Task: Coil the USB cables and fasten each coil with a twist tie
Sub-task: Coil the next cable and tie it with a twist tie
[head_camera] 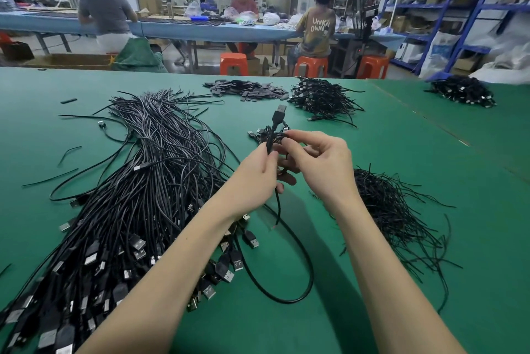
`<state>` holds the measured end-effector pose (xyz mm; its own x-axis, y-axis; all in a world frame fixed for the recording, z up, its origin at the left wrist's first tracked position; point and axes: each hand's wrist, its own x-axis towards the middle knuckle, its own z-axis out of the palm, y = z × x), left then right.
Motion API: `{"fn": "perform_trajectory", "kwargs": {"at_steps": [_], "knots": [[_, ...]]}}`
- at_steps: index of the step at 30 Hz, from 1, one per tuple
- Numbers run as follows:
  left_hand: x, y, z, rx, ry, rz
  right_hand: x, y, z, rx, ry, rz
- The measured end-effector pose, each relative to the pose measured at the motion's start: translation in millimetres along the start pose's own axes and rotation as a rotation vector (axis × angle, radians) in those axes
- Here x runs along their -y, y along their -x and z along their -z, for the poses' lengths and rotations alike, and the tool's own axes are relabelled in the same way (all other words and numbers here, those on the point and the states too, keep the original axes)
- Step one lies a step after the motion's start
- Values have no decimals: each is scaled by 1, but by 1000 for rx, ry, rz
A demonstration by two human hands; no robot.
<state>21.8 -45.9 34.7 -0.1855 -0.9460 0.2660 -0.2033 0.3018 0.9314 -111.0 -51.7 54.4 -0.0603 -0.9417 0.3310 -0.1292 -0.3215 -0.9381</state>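
Note:
My left hand [259,174] grips a black USB cable [276,121] just below its plug, which points up and away. The rest of that cable hangs below my hands and loops loosely over the green table [401,152] toward me. My right hand [321,161] pinches the cable close to the left hand's fingers. A big bundle of loose USB cables [137,196] lies to the left, plugs toward me. A heap of thin black twist ties [390,210] lies on the right. A few coiled cables [259,134] lie just beyond my hands.
Farther back lie a pile of small flat black pieces [246,89] and two heaps of coiled cables [324,97], [463,91]. Stray ties are scattered at the left. Beyond the table, people sit on orange stools [233,64] at a blue bench; blue shelving [459,9] stands at right.

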Motion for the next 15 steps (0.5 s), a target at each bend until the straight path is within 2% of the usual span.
{"fn": "perform_trajectory", "kwargs": {"at_steps": [3,5,10,15], "knots": [[1,0,2,21,45,46,7,0,1,89,-3,-14],[3,0,0,22,-15,66,9,0,1,114,48,-11],[2,2,-11,73,-222,6,8,-2,3,-6,202,-2],[-6,2,-17,77,53,97,6,-4,15,-29,221,-20]]}}
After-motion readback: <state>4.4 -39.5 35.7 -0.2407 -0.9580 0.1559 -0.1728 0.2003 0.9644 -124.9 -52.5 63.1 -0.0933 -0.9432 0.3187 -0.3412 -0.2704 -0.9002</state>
